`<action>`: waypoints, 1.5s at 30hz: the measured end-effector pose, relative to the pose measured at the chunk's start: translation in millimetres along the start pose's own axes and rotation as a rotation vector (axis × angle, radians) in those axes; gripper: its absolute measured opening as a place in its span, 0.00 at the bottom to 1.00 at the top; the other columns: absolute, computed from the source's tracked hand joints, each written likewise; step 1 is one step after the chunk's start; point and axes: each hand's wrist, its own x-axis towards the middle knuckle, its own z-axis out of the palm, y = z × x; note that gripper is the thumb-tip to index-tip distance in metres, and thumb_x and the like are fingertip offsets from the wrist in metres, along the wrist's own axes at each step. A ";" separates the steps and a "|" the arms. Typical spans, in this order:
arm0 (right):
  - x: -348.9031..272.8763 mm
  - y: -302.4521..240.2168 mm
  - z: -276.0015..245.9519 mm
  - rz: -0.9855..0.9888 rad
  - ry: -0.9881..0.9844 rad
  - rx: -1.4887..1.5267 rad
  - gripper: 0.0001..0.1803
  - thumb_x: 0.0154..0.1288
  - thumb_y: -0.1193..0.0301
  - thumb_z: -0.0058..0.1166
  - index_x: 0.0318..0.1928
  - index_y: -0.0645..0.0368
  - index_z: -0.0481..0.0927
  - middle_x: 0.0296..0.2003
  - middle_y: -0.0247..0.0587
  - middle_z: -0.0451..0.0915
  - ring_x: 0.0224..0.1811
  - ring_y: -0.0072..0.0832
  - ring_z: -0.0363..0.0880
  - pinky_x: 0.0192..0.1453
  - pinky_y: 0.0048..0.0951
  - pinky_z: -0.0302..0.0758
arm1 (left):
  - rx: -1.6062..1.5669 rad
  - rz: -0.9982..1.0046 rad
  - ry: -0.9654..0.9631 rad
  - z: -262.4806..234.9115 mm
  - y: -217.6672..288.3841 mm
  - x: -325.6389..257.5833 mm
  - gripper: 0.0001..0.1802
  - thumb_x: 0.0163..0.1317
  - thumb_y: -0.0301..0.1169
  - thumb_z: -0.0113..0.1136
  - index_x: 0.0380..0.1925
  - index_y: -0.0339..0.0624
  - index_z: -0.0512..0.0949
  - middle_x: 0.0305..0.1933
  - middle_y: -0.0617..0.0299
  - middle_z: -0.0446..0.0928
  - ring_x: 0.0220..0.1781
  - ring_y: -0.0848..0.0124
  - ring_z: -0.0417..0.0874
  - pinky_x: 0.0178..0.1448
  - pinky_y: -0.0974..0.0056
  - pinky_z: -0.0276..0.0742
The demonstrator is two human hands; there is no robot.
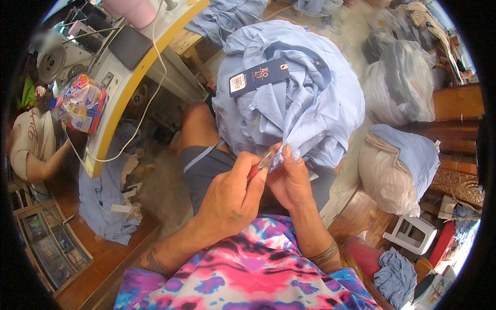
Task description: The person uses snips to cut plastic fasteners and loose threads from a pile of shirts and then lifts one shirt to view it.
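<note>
A pale blue shirt (330,98) is bunched on my lap and knees, with a dark navy tag (260,78) lying on top of it. In my left hand (231,192) is a small red-handled tool with a metal tip (253,171), pinched between thumb and fingers. Its tip reaches the shirt's near edge. My right hand (292,178) is closed on that edge, pinching the cloth between thumb and fingers right beside the tip. Part of the tool is hidden inside my left hand.
To the left a yellow-edged table (135,75) carries a dark phone (130,47), a pink cup (135,11) and a plastic packet (85,103). A white cable (164,64) hangs off it. Filled bags (400,77) and a white stool (411,235) stand right. Another person's arm (49,161) shows far left.
</note>
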 end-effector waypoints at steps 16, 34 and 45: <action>-1.1 3.5 -2.9 -0.022 0.002 -0.028 0.14 0.78 0.62 0.61 0.53 0.59 0.84 0.43 0.35 0.85 0.46 0.27 0.82 0.56 0.33 0.78 | -0.035 0.022 0.045 4.7 -5.7 -5.7 0.08 0.78 0.29 0.55 0.48 0.35 0.73 0.25 0.55 0.75 0.24 0.68 0.79 0.30 0.59 0.71; -0.9 3.2 -4.0 0.002 0.046 -0.024 0.16 0.78 0.61 0.61 0.53 0.62 0.84 0.42 0.34 0.84 0.43 0.25 0.82 0.51 0.30 0.79 | -0.063 -0.012 0.025 7.3 -8.4 -4.7 0.08 0.77 0.29 0.54 0.48 0.36 0.70 0.30 0.40 0.80 0.35 0.35 0.84 0.34 0.43 0.75; -1.6 4.5 -6.7 -0.007 0.035 -0.015 0.15 0.78 0.64 0.60 0.54 0.62 0.84 0.45 0.35 0.85 0.46 0.26 0.84 0.53 0.31 0.81 | -0.148 -0.094 0.015 8.6 -6.9 -3.9 0.10 0.78 0.31 0.53 0.49 0.35 0.70 0.29 0.40 0.79 0.35 0.37 0.85 0.34 0.45 0.74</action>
